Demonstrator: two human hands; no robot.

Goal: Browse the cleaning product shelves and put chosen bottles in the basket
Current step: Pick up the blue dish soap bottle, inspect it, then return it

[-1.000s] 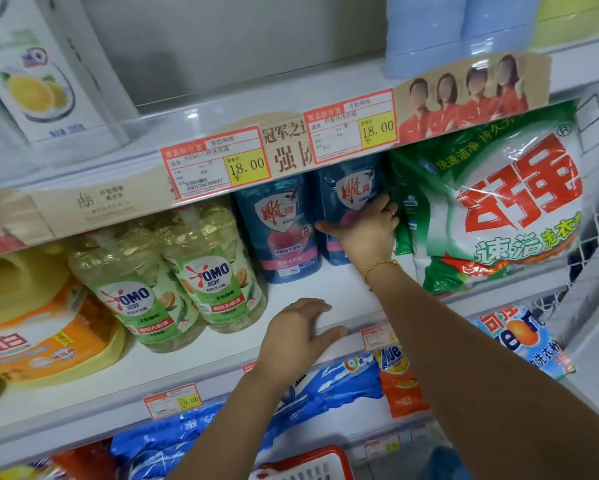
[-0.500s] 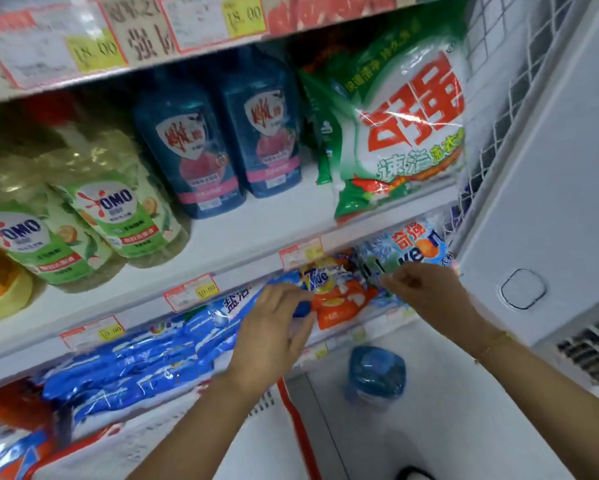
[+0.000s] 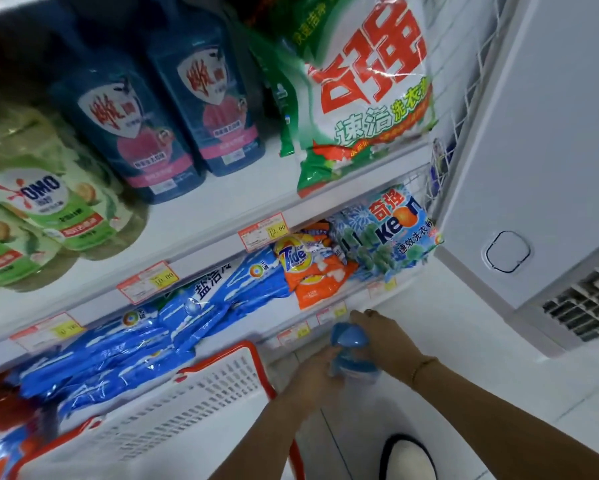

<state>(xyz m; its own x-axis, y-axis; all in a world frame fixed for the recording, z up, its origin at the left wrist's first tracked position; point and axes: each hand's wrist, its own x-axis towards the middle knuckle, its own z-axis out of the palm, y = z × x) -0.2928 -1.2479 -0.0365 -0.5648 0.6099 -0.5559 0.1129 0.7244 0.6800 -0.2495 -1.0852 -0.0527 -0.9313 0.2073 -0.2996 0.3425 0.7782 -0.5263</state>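
Head view: left hand [image 3: 308, 379] grips blurred blue bottle [image 3: 348, 336]; right hand [image 3: 388, 341] touches it, grip unclear.

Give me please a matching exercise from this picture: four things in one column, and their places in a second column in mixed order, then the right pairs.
Things
1. blue bottle
2. Tide bag
3. green and white bag
4. basket

Places
A. upper shelf, right end
B. between left hand and right hand, low near the floor
C. lower shelf, left of the Keon bag
D. bottom left of the picture

Pairs: 1-B, 2-C, 3-A, 4-D
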